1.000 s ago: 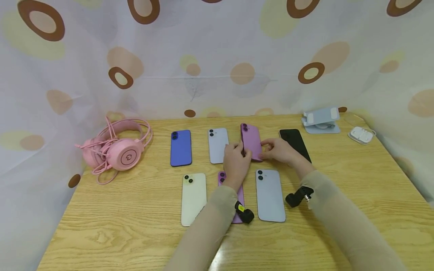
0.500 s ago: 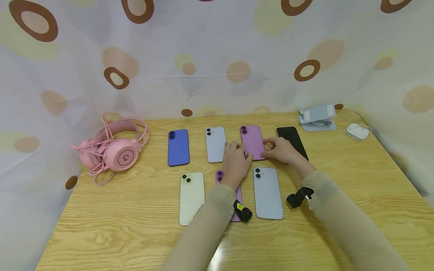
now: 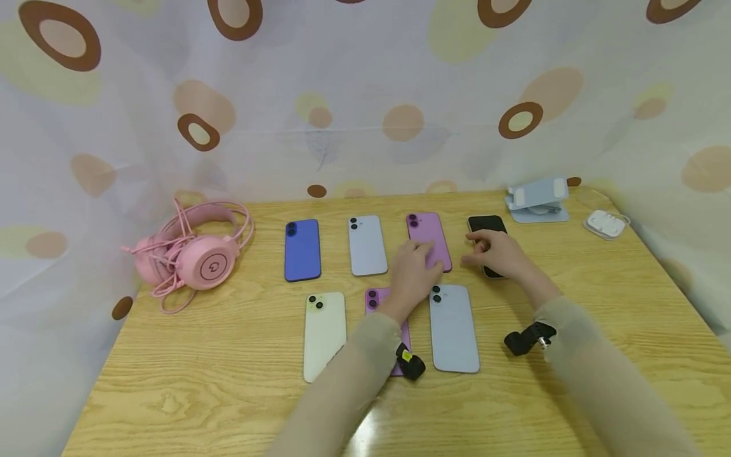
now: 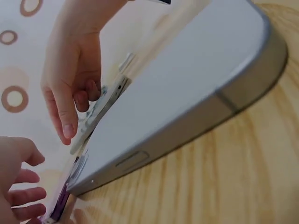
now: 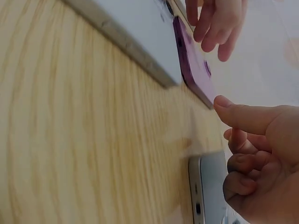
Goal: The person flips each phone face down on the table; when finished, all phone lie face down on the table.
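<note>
A pink phone (image 3: pixel 432 231) lies camera side up in the back row. My left hand (image 3: pixel 412 274) hovers over its lower left part, fingers spread and holding nothing. To the right, my right hand (image 3: pixel 501 252) hangs over a black-faced phone (image 3: pixel 487 223), covering part of it. Its fingers (image 5: pixel 240 179) are loosely curled with the thumb stretched out, and nothing is between them. A light blue phone (image 3: pixel 455 330) lies nearest below both hands. The left forearm partly hides a purple phone (image 3: pixel 377 297) in the front row.
A white phone (image 3: pixel 368 246) and a blue phone (image 3: pixel 302 251) continue the back row leftward. A cream phone (image 3: pixel 324 333) lies front left. Pink headphones (image 3: pixel 208 260) sit at the far left. A light blue folding stand (image 3: pixel 537 198) and white wired earphones (image 3: pixel 605 224) are back right.
The pink phone, tilted up between both hands a second ago, now lies flat. Both hands have let go; the right has moved right over the black-faced phone, the left slightly right.
</note>
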`<move>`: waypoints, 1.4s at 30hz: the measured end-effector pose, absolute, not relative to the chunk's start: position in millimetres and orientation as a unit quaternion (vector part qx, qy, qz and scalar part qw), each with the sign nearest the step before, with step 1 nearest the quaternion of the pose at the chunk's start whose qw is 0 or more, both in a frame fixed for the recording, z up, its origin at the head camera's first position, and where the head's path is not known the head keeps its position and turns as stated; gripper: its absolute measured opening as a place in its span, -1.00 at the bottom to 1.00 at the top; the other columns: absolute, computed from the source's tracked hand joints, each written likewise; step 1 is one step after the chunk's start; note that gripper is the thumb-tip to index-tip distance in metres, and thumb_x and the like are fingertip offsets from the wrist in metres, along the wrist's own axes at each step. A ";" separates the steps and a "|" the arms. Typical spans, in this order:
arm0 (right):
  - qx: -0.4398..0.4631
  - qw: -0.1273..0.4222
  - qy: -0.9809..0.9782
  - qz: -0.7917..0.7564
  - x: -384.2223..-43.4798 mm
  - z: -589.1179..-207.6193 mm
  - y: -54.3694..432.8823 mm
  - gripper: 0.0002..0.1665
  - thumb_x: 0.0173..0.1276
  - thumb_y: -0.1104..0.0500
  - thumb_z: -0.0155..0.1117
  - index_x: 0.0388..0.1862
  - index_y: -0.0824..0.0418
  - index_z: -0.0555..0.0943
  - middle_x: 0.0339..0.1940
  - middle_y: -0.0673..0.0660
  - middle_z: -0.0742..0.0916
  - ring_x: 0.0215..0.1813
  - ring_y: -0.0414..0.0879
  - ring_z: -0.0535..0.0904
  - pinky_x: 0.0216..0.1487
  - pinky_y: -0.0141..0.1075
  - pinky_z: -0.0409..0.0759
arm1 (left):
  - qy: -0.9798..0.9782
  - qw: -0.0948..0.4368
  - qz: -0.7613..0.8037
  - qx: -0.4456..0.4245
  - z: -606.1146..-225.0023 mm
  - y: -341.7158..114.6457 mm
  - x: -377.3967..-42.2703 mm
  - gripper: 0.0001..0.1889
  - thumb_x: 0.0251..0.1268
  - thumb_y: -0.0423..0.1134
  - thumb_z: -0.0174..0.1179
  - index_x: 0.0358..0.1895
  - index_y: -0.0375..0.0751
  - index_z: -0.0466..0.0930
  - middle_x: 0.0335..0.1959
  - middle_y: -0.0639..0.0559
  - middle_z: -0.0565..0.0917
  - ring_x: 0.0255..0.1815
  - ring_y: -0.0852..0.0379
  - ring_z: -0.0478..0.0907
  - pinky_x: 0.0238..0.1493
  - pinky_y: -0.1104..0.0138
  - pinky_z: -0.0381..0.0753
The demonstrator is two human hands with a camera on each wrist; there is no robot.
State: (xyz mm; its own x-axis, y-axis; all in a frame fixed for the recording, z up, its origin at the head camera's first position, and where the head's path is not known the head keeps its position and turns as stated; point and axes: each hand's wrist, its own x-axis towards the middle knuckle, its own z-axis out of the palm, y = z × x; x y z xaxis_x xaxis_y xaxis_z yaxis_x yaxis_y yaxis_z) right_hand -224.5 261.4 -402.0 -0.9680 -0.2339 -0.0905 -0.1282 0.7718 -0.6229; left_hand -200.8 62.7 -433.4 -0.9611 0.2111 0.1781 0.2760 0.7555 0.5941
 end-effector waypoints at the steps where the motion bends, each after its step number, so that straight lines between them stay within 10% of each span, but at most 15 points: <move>1: -0.094 0.076 0.940 -0.318 -223.3 -401.7 266.1 -0.31 0.23 0.13 0.39 0.24 0.48 0.42 -0.47 0.10 0.56 -0.43 -0.07 0.40 -0.35 -0.26 0.37 | -0.931 0.048 -0.334 -0.140 -432.1 65.6 -200.9 -0.53 0.29 -0.07 0.19 0.23 -0.15 0.53 0.11 -0.02 0.54 0.16 0.04 0.42 0.23 0.28 0.38; 18: -0.003 0.108 0.962 -0.250 -213.2 -399.1 314.7 -0.19 0.30 -0.02 0.30 0.16 0.66 0.34 0.02 0.56 0.54 0.03 0.36 0.45 0.06 0.17 0.45 | -0.916 -0.008 -0.319 -0.244 -434.2 120.1 -214.5 -0.51 0.27 -0.08 0.26 0.24 -0.13 0.52 0.01 0.02 0.56 -0.03 0.20 0.46 -0.06 0.52 0.44; 42: 0.085 0.097 0.895 -0.427 -207.2 -396.8 314.6 -0.29 0.28 0.10 0.34 0.23 0.54 0.36 -0.02 0.30 0.50 -0.08 0.00 0.39 -0.20 -0.41 0.45 | -0.921 -0.026 -0.285 -0.263 -440.9 129.7 -215.7 -0.53 0.29 -0.07 0.21 0.23 -0.14 0.50 0.16 0.05 0.51 0.20 0.14 0.37 0.24 0.44 0.33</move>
